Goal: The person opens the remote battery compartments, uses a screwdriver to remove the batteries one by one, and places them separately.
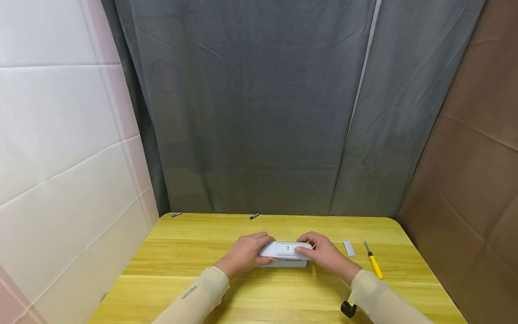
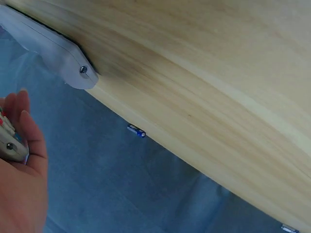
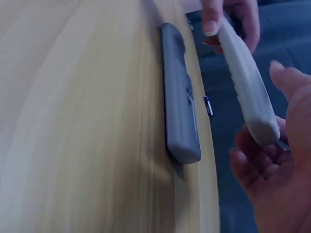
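Observation:
Both hands hold a white casing half (image 1: 285,249) just above the middle of the yellow wooden table (image 1: 279,292). My left hand (image 1: 247,252) grips its left end and my right hand (image 1: 323,252) pinches its right end. In the right wrist view the held casing half (image 3: 247,92) is tilted up between the right hand (image 3: 277,170) and the left hand's fingers (image 3: 214,19). A second grey casing half (image 3: 180,111) lies flat on the table beside it. The left wrist view shows that lying half (image 2: 63,53) with a screw in its end, and the left hand (image 2: 19,184).
A small grey cover (image 1: 349,248) and a yellow-handled screwdriver (image 1: 374,263) lie right of the hands. Two small batteries (image 1: 176,214) (image 1: 254,216) rest at the table's far edge. A grey curtain (image 1: 259,112) hangs behind, with padded walls on both sides.

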